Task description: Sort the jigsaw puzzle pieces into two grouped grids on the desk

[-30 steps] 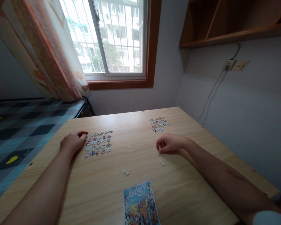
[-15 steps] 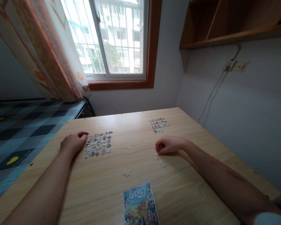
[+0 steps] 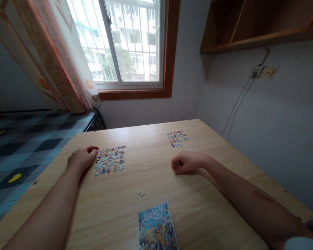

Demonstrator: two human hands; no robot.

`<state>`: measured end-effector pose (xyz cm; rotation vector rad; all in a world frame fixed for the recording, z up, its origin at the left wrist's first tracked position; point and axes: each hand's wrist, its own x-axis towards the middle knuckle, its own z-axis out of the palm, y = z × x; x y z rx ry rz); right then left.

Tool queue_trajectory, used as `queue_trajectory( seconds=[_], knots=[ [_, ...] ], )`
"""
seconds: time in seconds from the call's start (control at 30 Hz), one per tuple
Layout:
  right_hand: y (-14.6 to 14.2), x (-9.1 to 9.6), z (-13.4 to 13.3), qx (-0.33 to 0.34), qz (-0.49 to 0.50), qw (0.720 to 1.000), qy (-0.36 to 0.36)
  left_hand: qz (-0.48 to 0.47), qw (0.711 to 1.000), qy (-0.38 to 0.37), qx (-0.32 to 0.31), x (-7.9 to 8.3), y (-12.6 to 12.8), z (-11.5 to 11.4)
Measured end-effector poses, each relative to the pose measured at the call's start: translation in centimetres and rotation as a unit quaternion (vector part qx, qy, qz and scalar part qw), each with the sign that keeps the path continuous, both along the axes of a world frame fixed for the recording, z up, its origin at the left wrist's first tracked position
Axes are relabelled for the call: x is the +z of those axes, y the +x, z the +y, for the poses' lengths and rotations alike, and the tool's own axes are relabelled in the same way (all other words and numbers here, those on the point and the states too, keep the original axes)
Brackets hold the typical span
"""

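On the left of the table, my left hand (image 3: 81,159) lies with its fingers loosely stretched, the fingertips beside a block of several colourful puzzle pieces (image 3: 109,160). Right of centre, my right hand (image 3: 187,162) is closed, its curled fingertips down at a pale puzzle piece (image 3: 174,173) that they mostly cover. Just in front of these fingers lie more pale, face-down pieces (image 3: 182,181). Another pale pair of pieces (image 3: 141,192) sits nearer to me, near the middle. A second group of colourful pieces (image 3: 176,138) lies in rows beyond my right hand.
A picture sheet or box with "Bluey" on it (image 3: 158,227) lies at the near edge of the wooden table (image 3: 114,215). A bed with checked cover (image 3: 36,135) stands to the left. A wall with a socket and cord (image 3: 255,72) is on the right.
My right hand has shifted slightly left and down, so its fingertips now cover most of the nearest pale piece. My left hand stays in place.
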<state>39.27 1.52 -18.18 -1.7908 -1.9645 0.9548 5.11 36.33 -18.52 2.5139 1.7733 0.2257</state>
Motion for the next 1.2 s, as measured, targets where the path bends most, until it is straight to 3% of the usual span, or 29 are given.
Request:
queue_trajectory(
  seconds=[0.13, 0.23, 0.3, 0.37, 0.47, 0.77, 1.2],
  knots=[
    [1.0, -0.1, 0.0, -0.01, 0.032, 0.999, -0.009, 0.001, 1.0, -0.001, 0.002, 0.1, 0.0, -0.1],
    [2.8, -0.5, 0.2, -0.089, 0.065, 0.993, 0.028, 0.001, 1.0, -0.005, 0.006, 0.2, 0.0, -0.2],
    [4.4, -0.8, 0.1, -0.186, 0.001, 0.977, 0.105, -0.001, 1.0, -0.006, 0.005, 0.3, 0.0, -0.3],
    [6.0, -1.2, 0.0, -0.272, -0.097, 0.941, 0.175, -0.002, 1.0, -0.009, 0.002, 0.3, 0.1, -0.3],
    [7.6, -1.9, -0.5, -0.325, -0.169, 0.907, 0.206, -0.003, 1.0, -0.012, 0.004, 0.2, 0.0, -0.3],
    [8.0, -3.0, -1.1, -0.289, -0.227, 0.906, 0.212, 0.002, 1.0, -0.011, -0.001, -0.2, -0.1, 0.4],
    [8.5, -4.1, -0.9, -0.319, -0.245, 0.893, 0.203, -0.004, 1.0, 0.005, -0.006, -0.2, -0.1, 0.3]
  ],
)
